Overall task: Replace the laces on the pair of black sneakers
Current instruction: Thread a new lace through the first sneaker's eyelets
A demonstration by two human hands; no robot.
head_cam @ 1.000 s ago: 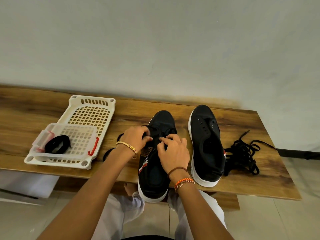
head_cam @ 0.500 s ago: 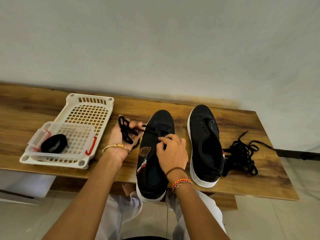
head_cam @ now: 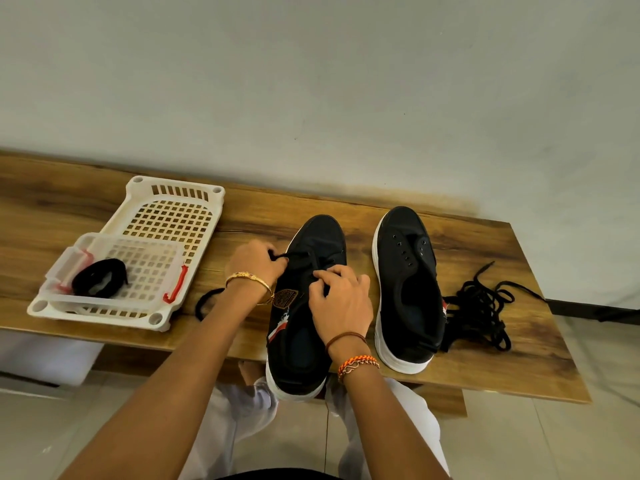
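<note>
Two black sneakers with white soles stand on the wooden table, toes pointing away from me. On the left sneaker (head_cam: 304, 327), a black lace (head_cam: 294, 255) runs across the far eyelets. My left hand (head_cam: 254, 261) grips one end of that lace at the shoe's left side. My right hand (head_cam: 341, 296) rests on the shoe's tongue area and pinches the lace there. A loop of the same lace (head_cam: 204, 303) trails on the table under my left wrist. The right sneaker (head_cam: 405, 285) has bare eyelets.
A tangle of black laces (head_cam: 481, 303) lies right of the right sneaker. At the left, a white perforated basket (head_cam: 173, 209) holds a clear lidded box (head_cam: 138, 271) with a coiled black lace (head_cam: 98, 277) in it. The table's near edge (head_cam: 138, 341) is close to my knees.
My left hand had swung out to the left with a bunch of lace; now it is back beside the shoe, gripping the lace close to the eyelets. The right hand stayed on the tongue.
</note>
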